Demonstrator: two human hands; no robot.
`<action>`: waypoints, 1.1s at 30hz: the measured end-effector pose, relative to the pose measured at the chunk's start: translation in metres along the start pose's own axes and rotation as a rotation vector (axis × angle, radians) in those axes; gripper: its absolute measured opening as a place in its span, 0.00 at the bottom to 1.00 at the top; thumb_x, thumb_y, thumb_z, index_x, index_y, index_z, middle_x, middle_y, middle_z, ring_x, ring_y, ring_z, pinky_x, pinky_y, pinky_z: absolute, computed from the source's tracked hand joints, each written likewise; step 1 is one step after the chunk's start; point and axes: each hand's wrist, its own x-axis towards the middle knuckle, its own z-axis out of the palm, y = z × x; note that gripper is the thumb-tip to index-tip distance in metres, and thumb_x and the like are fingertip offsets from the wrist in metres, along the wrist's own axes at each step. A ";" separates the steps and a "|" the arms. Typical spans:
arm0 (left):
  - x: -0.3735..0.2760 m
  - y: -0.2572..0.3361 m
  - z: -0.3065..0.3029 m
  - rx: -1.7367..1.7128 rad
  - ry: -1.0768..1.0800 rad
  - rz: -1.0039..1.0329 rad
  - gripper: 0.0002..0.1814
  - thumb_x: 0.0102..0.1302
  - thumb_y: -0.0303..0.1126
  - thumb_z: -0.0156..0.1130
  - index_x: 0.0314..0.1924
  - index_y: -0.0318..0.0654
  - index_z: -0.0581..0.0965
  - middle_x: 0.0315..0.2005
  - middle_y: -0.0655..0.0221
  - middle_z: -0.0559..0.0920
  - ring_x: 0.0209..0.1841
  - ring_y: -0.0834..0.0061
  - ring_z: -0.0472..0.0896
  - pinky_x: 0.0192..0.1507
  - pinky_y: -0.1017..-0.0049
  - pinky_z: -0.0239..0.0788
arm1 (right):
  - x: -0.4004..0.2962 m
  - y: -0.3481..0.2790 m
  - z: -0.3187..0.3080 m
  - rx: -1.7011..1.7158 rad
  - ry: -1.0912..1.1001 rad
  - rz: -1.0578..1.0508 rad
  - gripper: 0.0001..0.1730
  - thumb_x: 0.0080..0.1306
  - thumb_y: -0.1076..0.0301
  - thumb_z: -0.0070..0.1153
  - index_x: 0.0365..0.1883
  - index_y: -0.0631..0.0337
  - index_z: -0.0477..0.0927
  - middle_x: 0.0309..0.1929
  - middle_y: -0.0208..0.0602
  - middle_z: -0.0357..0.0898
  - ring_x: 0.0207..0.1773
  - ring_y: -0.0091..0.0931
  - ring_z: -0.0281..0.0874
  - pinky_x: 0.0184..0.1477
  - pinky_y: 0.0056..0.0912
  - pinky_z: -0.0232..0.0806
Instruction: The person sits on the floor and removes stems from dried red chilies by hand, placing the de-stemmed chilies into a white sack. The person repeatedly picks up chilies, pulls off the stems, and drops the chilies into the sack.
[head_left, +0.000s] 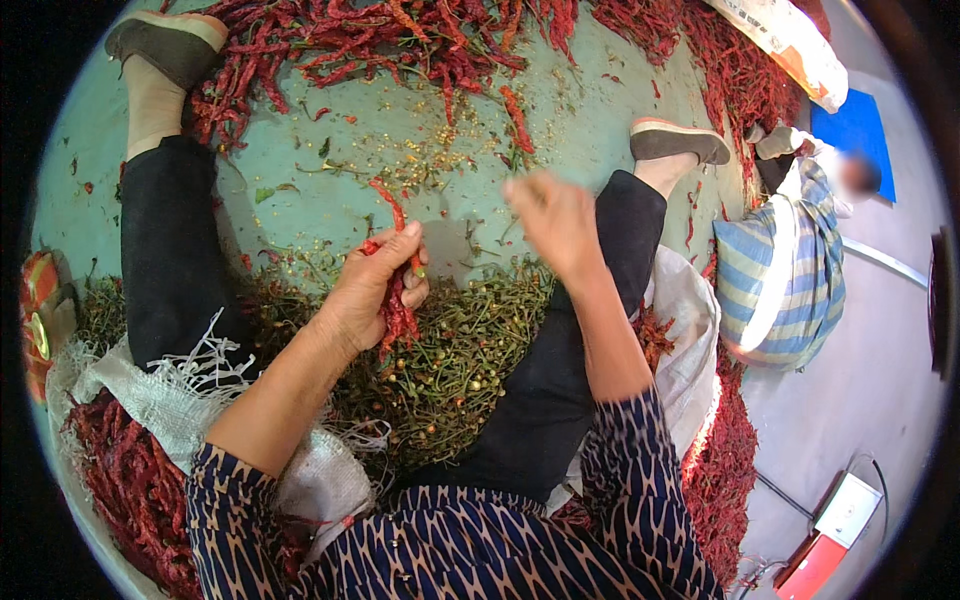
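Several wrinkled red chili peppers (397, 304) are gripped in my left hand (367, 285), with one long pepper sticking up past the thumb. My right hand (551, 217) is raised to the right of it, blurred, its fingers bent together; whether anything is between the fingertips I cannot tell. Under both hands, between my legs, lies a heap of green-brown pepper stems (457, 367). Beyond my hands a loose pile of dried red chilies (360, 37) spreads over the green floor (300, 172), and a single chili (516, 120) lies apart from it.
White woven sacks flank me, the left sack (142, 390) holding red chilies (131, 480). At the right stand a blue-striped stuffed sack (780, 277) and a person (825, 165) beside more chilies (720, 67). A white and red box (847, 510) with cables lies at the lower right.
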 end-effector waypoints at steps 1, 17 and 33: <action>0.001 0.000 -0.002 0.002 -0.027 -0.012 0.15 0.67 0.42 0.56 0.29 0.39 0.72 0.17 0.71 0.71 0.16 0.81 0.65 0.18 0.81 0.55 | 0.021 0.012 0.005 -0.031 0.172 -0.042 0.16 0.58 0.58 0.57 0.26 0.65 0.78 0.24 0.49 0.77 0.29 0.43 0.76 0.34 0.44 0.66; 0.008 -0.007 -0.001 0.042 -0.023 0.076 0.16 0.65 0.32 0.57 0.49 0.29 0.74 0.31 0.64 0.80 0.20 0.82 0.71 0.22 0.84 0.63 | -0.059 -0.001 0.026 1.134 -0.045 0.320 0.04 0.62 0.74 0.57 0.35 0.65 0.78 0.26 0.29 0.77 0.19 0.12 0.60 0.20 0.15 0.52; 0.003 -0.013 0.004 0.173 0.082 -0.043 0.09 0.57 0.28 0.64 0.39 0.37 0.76 0.24 0.73 0.78 0.22 0.85 0.73 0.21 0.85 0.63 | 0.073 0.037 0.038 -0.322 0.298 -0.063 0.16 0.56 0.63 0.57 0.42 0.61 0.80 0.36 0.45 0.81 0.36 0.40 0.79 0.37 0.39 0.69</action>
